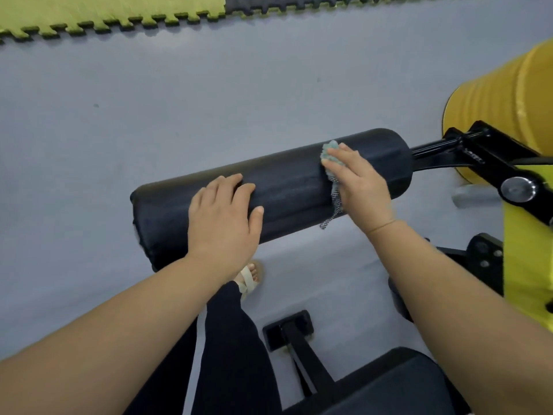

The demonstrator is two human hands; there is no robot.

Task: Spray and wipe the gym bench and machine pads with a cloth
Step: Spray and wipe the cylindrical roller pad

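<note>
A black cylindrical roller pad (pixel 287 187) of a gym machine lies across the middle of the head view, tilted up to the right. My left hand (pixel 223 220) rests flat on its left half, fingers spread, holding nothing. My right hand (pixel 359 181) presses a small teal cloth (pixel 329 155) against the pad's right part; a grey-white edge of the cloth hangs down in front of the pad. No spray bottle is in view.
The pad's black arm (pixel 466 154) runs right to a yellow machine frame (pixel 520 265) and a yellow barrel shape (pixel 502 97). A black seat pad (pixel 398 384) and a black foot bracket (pixel 288 327) lie below. My leg and sandalled foot (pixel 250 278) stand on grey floor; green and black puzzle mats (pixel 113 13) lie beyond.
</note>
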